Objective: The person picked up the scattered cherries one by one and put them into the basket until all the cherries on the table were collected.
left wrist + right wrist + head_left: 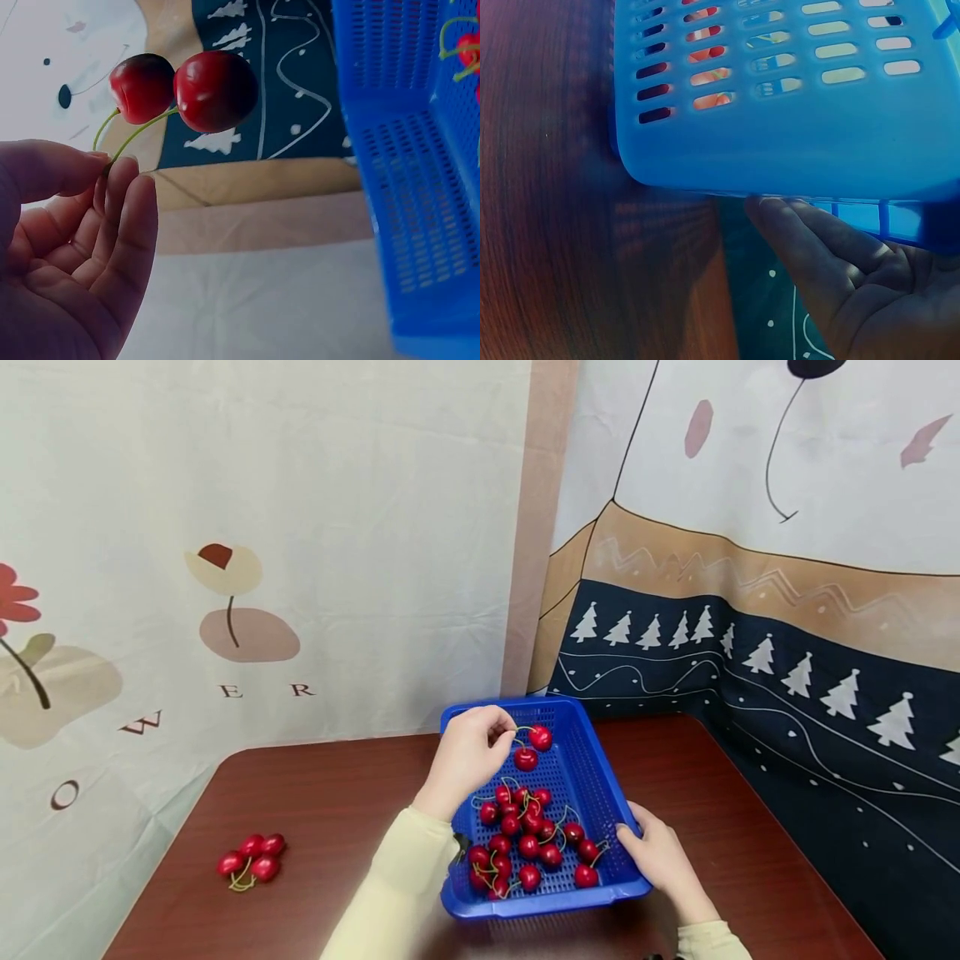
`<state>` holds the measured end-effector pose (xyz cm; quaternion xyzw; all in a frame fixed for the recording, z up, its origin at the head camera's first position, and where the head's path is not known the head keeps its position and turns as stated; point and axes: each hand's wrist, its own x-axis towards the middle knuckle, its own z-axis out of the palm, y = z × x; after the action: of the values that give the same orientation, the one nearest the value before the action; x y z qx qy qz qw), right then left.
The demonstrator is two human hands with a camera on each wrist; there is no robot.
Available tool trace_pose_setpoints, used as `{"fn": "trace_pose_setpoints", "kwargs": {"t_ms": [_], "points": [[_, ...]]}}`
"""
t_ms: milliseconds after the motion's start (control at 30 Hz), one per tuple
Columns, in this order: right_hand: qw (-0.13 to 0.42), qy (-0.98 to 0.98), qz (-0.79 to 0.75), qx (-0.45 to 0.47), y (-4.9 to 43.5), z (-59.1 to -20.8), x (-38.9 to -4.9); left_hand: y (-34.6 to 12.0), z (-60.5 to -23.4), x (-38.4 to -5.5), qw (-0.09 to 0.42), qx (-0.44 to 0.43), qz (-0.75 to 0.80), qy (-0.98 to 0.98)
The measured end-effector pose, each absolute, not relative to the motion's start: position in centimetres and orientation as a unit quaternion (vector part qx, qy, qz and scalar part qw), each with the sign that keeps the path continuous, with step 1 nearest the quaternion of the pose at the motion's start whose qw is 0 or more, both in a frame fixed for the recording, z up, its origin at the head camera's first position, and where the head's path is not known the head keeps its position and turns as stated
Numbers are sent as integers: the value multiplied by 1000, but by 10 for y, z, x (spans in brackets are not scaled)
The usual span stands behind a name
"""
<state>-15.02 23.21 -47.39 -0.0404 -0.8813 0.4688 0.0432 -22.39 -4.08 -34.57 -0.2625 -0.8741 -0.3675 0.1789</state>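
Between thumb and fingertips my left hand [472, 756] pinches the green stems of two joined red cherries [216, 91]. In the head view this pair hangs over the far part of a blue perforated basket [592, 768]. Many loose cherries [528, 822] with stems lie in the middle and near part of the basket. My right hand [667, 860] grips the basket's right rim near its front corner, thumb on the inside. From the right wrist view, the fingers [810, 240] are against the basket's outer side.
A small cluster of cherries [253, 857] lies on the left of the brown wooden table [330, 793]. Behind the table hangs a pale printed cloth [390, 543], with a dark tree-patterned cloth [810, 727] at the right.
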Motion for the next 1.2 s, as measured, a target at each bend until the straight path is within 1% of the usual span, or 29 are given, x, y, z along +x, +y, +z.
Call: {"fn": "trace_pose_setpoints", "kwargs": {"t_ms": [233,567,867,967,1200], "points": [[54,-885,462,-38,232,-475,-151,-26,-360,-234,121,-241,-392,-880],[50,-882,467,-37,232,-475,-150,-6,-380,-250,48,-200,-427,-881],[49,-882,467,-35,232,-475,-150,7,-404,-264,-58,-122,-491,-861],[48,-881,469,-34,232,-475,-150,10,-413,-267,-76,-105,-492,-861],[50,-882,468,-36,232,-475,-150,13,-434,-269,-96,-78,-484,-866]]}}
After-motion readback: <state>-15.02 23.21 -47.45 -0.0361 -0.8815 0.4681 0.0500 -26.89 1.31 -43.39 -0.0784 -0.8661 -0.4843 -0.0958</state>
